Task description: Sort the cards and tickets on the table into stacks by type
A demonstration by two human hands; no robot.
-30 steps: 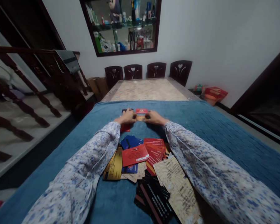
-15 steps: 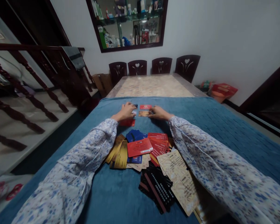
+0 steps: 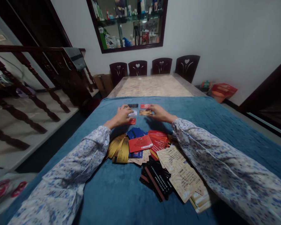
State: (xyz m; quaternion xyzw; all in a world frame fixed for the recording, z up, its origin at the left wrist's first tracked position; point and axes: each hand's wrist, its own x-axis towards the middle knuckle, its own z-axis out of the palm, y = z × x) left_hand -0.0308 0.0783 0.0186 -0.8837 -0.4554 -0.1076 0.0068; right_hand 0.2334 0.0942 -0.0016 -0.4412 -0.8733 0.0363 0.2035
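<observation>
Beyond the pile of cards (image 3: 140, 143), on its far side, five cards are lying on the blue cloth (image 3: 117, 193). The right hand (image 3: 160, 113) is bending its fingers, partly closed, over the right end of an orange card (image 3: 144, 112); whether it is gripping or only touching is hard to tell. The left hand (image 3: 123, 115), also beyond the pile, is holding its fingers loosely apart, gripping nothing, with the fingertips hovering at or over a white card (image 3: 134, 113); contact is unclear. Nearest the pile, a small red card (image 3: 132, 121) is lying partly hidden under the left hand. Farthest from it, a black card (image 3: 133, 106) and a bright red card (image 3: 144, 106) are sitting side by side, the fingers covering an edge of each. The right sleeve (image 3: 201, 156) is hiding some of the pile's right edge, and the print is staying too small to read.
</observation>
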